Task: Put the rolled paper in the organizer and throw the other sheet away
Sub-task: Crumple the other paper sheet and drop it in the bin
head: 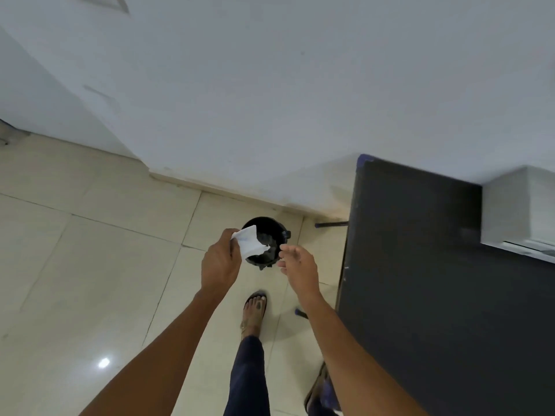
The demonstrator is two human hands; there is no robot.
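sheet pinched in left hand over black bin, ready for dropping; right hand open, empty.

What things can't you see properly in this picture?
1. Head view: what lies inside the black bin is dark, and the white sheet in the left hand covers part of it.
2. Head view: the dark table is cut off by the right edge.
3. Head view: no organizer or rolled paper shows.
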